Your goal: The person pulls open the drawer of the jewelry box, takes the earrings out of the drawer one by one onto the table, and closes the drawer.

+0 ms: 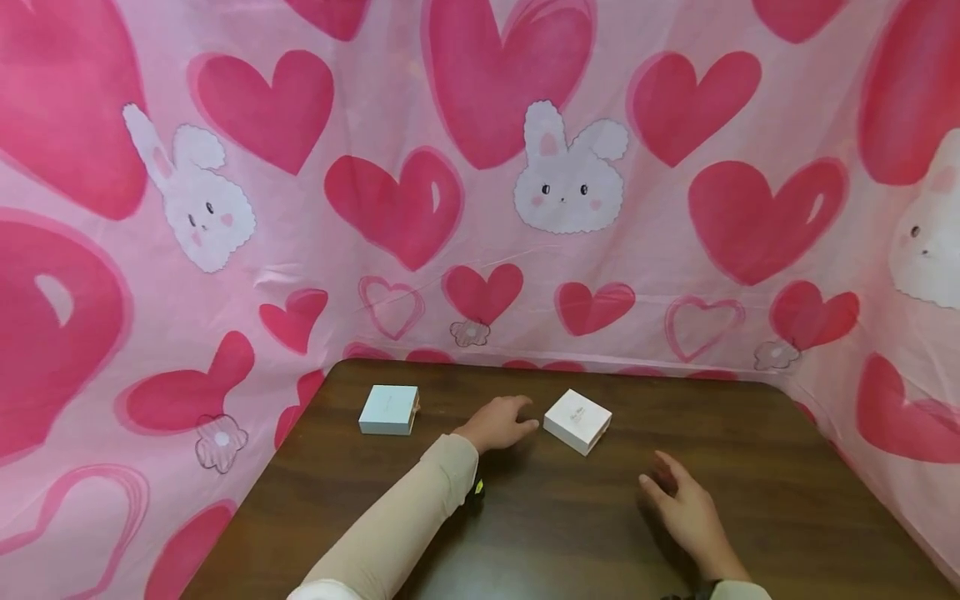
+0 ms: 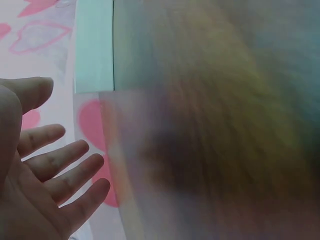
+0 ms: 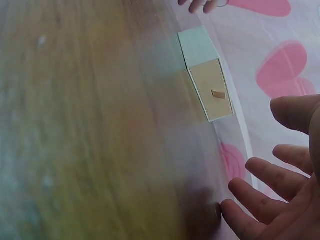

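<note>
A small white drawer-style box [image 1: 577, 419] with faint lettering on its lid lies turned at an angle on the brown table. It looks pale mint in the right wrist view, where its beige drawer front [image 3: 212, 90] shows a small pull tab. My left hand [image 1: 498, 423] is just left of this box, fingers bent a little and apart from it, holding nothing. Nearer the front right, my right hand [image 1: 686, 508] hovers with thumb and fingers spread and nothing in it. A light blue box [image 1: 388, 408] sits farther left, behind my left forearm.
The dark wooden table [image 1: 540, 517] has rounded far corners. A pink cloth [image 1: 487, 242] with hearts and rabbit faces hangs behind it and along both sides.
</note>
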Demonstrator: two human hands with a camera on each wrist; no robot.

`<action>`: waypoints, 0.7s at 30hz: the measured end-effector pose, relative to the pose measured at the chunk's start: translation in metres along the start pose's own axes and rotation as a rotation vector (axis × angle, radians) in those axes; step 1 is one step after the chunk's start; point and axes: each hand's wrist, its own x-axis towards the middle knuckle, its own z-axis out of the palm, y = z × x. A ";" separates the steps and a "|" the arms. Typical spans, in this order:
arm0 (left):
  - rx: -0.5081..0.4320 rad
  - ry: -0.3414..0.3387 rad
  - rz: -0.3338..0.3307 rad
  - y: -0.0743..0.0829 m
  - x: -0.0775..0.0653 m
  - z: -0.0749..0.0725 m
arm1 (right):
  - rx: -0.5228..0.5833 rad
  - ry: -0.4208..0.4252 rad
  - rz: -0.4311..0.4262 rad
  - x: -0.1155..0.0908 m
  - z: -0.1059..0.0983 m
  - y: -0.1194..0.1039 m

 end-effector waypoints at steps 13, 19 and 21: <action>-0.001 -0.018 -0.117 0.023 0.042 0.025 | 0.058 0.038 0.082 -0.003 -0.013 0.006; 0.007 0.007 -0.127 0.034 0.047 0.031 | 0.067 0.055 0.104 -0.004 -0.018 0.012; 0.009 0.016 -0.131 0.036 0.049 0.032 | 0.057 0.071 0.098 -0.004 -0.020 0.013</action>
